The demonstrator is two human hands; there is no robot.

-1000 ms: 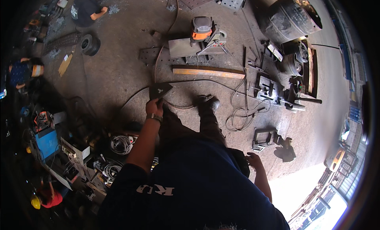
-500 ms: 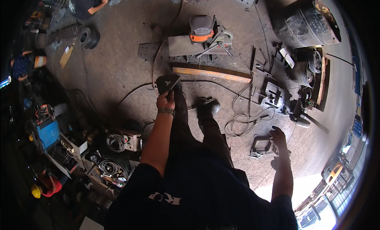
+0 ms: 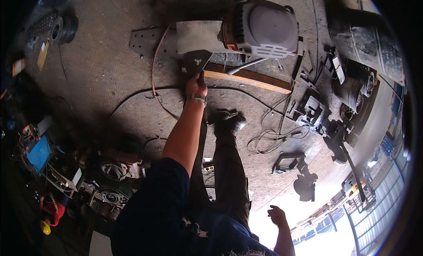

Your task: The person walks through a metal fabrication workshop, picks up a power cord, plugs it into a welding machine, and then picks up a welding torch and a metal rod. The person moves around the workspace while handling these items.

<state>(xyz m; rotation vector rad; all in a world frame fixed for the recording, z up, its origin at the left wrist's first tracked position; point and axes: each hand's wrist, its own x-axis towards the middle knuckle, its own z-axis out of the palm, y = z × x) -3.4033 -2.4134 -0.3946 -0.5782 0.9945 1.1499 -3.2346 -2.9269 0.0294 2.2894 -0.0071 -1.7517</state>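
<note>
My left hand (image 3: 196,86) is stretched out ahead, closed on the near edge of a dark metal plate (image 3: 196,62) with a slanted side and a few small holes. The plate overlaps the near edge of a flat grey steel piece (image 3: 196,33) in this view; I cannot tell whether they touch. On that steel stands a drill machine (image 3: 264,31) with a grey motor housing and a lever handle (image 3: 246,66). My right hand (image 3: 277,215) hangs out at the lower right, fingers loosely bent and apart, with nothing visible in it.
A rusty steel bar (image 3: 249,79) lies in front of the machine. A hose (image 3: 154,75) and a looped cable (image 3: 275,139) cross the floor near my feet. A drilled plate (image 3: 147,40) lies left of the machine. Metal drums (image 3: 370,44) and scrap parts stand at the right.
I have come closer to the drill machine. My left hand has carried the plate forward to the steel piece. My right hand has swung back toward the lower edge.
</note>
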